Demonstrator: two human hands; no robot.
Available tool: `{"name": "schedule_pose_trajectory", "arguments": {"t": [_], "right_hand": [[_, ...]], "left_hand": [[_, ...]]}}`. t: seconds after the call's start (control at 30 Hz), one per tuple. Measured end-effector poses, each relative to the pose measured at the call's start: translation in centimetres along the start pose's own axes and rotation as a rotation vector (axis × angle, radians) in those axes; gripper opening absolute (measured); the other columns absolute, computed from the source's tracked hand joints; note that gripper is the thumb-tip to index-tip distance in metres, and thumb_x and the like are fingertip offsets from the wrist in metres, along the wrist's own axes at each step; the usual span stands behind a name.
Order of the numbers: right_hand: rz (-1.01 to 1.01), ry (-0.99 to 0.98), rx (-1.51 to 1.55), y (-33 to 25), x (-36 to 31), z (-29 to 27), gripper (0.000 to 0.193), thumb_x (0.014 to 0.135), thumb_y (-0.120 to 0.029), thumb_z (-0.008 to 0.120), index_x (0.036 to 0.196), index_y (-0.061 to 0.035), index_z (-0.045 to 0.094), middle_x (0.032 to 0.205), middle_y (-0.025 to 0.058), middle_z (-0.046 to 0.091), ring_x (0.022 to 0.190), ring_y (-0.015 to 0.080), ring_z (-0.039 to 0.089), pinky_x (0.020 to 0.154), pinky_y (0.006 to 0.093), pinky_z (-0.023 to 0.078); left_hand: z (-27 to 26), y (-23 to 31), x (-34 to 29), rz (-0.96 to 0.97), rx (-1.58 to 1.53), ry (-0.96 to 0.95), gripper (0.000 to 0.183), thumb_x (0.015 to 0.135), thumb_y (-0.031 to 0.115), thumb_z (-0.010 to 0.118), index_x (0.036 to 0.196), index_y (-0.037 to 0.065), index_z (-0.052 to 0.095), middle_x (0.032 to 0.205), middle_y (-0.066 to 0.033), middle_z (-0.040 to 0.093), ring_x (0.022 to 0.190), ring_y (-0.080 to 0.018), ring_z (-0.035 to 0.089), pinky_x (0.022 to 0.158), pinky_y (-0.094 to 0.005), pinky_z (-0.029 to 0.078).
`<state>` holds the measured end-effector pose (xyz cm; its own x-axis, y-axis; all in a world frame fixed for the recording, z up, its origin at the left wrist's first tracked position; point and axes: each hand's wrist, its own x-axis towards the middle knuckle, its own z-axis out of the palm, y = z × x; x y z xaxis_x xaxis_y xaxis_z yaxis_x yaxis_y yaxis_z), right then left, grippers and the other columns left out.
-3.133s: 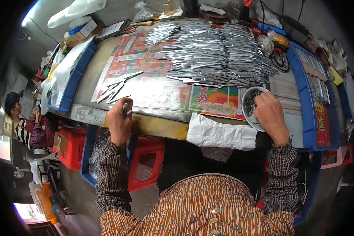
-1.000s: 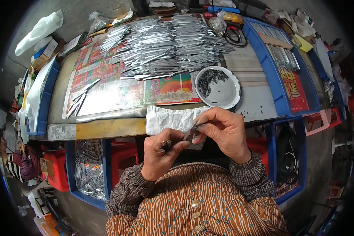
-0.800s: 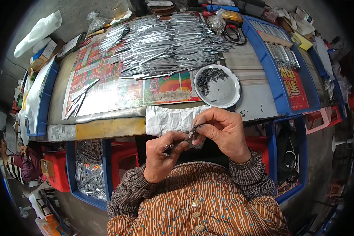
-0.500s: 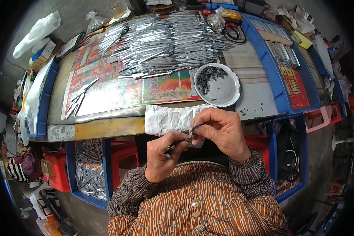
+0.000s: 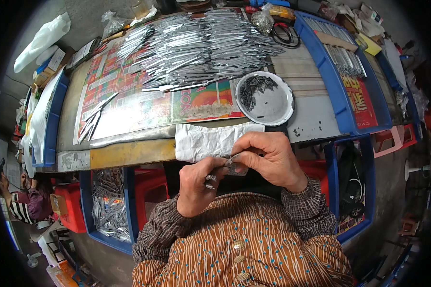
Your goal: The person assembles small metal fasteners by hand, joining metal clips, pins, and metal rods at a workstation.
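Both my hands meet in front of my body, just off the table's near edge. My left hand point(image 5: 196, 184) is closed around small silvery metal pieces point(image 5: 210, 182), whose ends poke out between the fingers. The thumb and forefinger of my right hand point(image 5: 270, 160) are pinched together at the left fingertips. A small greyish flat piece point(image 5: 238, 169) shows under that pinch; its kind is not clear. Beyond the hands a crumpled white sheet point(image 5: 208, 141) hangs over the table edge. To its right, a round white bowl point(image 5: 277, 106) holds small dark metal pins point(image 5: 254, 91).
A large heap of thin silvery metal strips point(image 5: 201, 52) covers the far table point(image 5: 304, 95); several more strips point(image 5: 95, 117) lie at left. Blue trays point(image 5: 328, 91) flank the table. Below stand a blue bin of metal pieces point(image 5: 109, 210) and red stools point(image 5: 151, 191). A person point(image 5: 31, 203) sits far left.
My right fingers have drawn down and closer against the left fingertips. A single dark pin now lies apart on the bowl's near side. The whole view has shifted slightly.
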<state>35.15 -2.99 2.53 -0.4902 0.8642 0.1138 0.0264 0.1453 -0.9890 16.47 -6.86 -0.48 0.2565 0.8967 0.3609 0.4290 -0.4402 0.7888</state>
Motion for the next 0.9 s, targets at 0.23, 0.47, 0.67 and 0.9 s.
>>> {"name": "schedule_pose_trajectory", "arguments": {"t": [0.23, 0.47, 0.67, 0.9], "right_hand": [[0.005, 0.108, 0.145, 0.6, -0.3, 0.2, 0.008, 0.085, 0.003, 0.058, 0.092, 0.0043, 0.058, 0.074, 0.0037, 0.059, 0.068, 0.0064, 0.059, 0.057, 0.0208, 0.048], [-0.082, 0.011, -0.17, 0.3, -0.6, 0.0, 0.005, 0.083, 0.002, 0.06, 0.088, 0.0028, 0.059, 0.072, 0.0044, 0.06, 0.062, 0.0091, 0.06, 0.056, 0.0214, 0.047], [-0.152, 0.061, -0.245, 0.8, -1.3, -0.1, 0.011, 0.078, -0.001, 0.066, 0.087, 0.0021, 0.061, 0.076, 0.0075, 0.064, 0.068, 0.0137, 0.062, 0.062, 0.0252, 0.049], [-0.177, 0.448, -0.695, 2.2, -0.3, -5.1, 0.01, 0.076, -0.001, 0.064, 0.086, 0.001, 0.063, 0.078, 0.0107, 0.063, 0.072, 0.0231, 0.061, 0.064, 0.031, 0.048]], "left_hand": [[0.2, -0.1, -0.1, -0.037, -0.031, -0.015, 0.011, 0.078, -0.006, 0.061, 0.086, 0.0, 0.059, 0.066, -0.0081, 0.063, 0.057, -0.0146, 0.063, 0.054, -0.0249, 0.047], [0.3, 0.2, -0.5, -0.031, -0.016, -0.028, 0.016, 0.074, -0.003, 0.066, 0.087, 0.001, 0.058, 0.072, -0.0143, 0.061, 0.061, -0.0299, 0.062, 0.053, -0.0325, 0.047], [0.3, 0.0, -0.7, -0.006, 0.044, -0.051, 0.019, 0.074, -0.004, 0.066, 0.091, 0.001, 0.059, 0.075, -0.0139, 0.062, 0.065, -0.0292, 0.063, 0.056, -0.0335, 0.048], [-2.0, -1.3, -0.8, -0.003, 0.106, -0.049, 0.019, 0.091, 0.015, 0.051, 0.087, 0.0, 0.062, 0.067, -0.0077, 0.059, 0.056, -0.0168, 0.055, 0.053, -0.0246, 0.041]]}}
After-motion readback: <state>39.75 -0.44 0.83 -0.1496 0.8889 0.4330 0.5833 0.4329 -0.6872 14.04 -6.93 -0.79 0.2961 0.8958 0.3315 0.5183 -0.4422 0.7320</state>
